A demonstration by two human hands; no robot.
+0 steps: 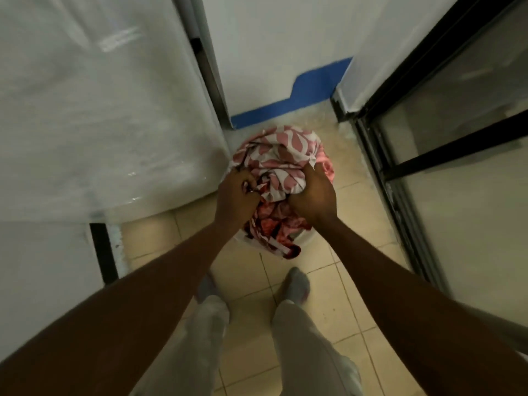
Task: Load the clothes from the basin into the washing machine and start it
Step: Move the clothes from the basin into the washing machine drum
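A heap of pink-and-white patterned clothes (281,155) fills a white basin (307,239) on the tiled floor ahead of my feet; only a sliver of the basin's rim shows. My left hand (235,195) is clenched on the cloth at the heap's left side. My right hand (313,195) grips a bunch of the same fabric on the right. Darker red-patterned garments (271,227) lie lower in the heap. The white washing machine (100,110), covered in clear plastic film, stands at the left, right beside the basin.
A white wall with a blue painted base (285,107) closes the far end. A black-framed sliding glass door (428,138) runs along the right. The beige tiled floor (357,295) forms a narrow passage between machine and door.
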